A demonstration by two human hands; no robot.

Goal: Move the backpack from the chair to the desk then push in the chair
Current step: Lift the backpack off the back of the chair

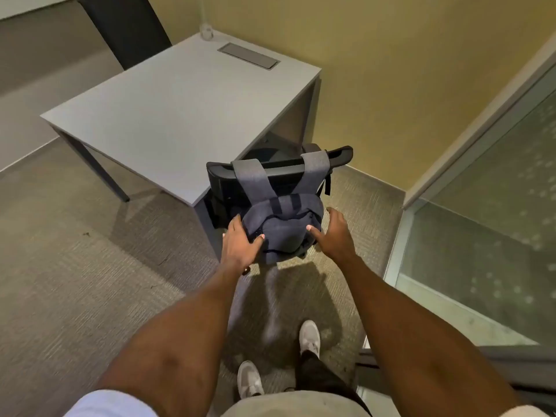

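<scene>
Blue-grey backpack (282, 227) hangs by its straps over the black chair (270, 173) back at the table's (168, 115) near right corner. Left hand (237, 245) and right hand (334, 233), fingers spread, flank it; tabletop largely bare.

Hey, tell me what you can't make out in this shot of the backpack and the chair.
Head view only:
- Chair seat and base: hidden by the backpack and the desk corner.
- Backpack lower half: hidden by its own top.
- Left hand and right hand palms: turned away, so firmness of contact is unclear.
- Small clear object at the desk's far corner: too small to identify.
</scene>
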